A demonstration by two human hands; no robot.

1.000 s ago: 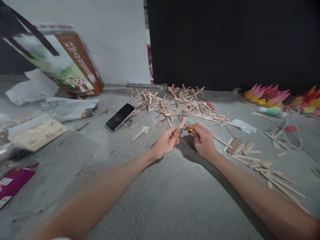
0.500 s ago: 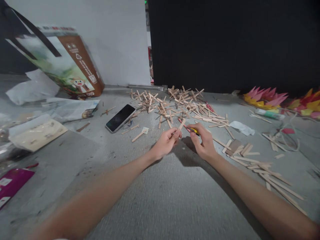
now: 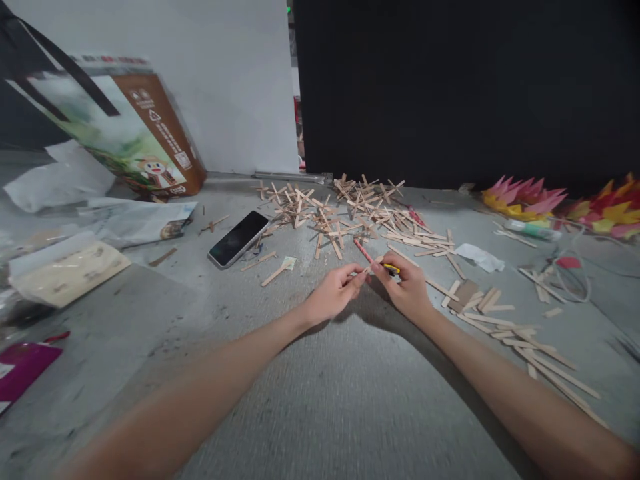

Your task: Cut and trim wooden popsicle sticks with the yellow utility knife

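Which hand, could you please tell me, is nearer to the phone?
The left. The left hand is right of the phone and closer to the viewer; the right hand is farther right.

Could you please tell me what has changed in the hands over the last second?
The right hand has drawn the yellow tool back from the stick, tucked it in its grip and brought its fingertips in to the stick. The stick, which stuck up from the left hand, has tipped toward the right hand. Neither hand has let go. The phone and bag stayed put.
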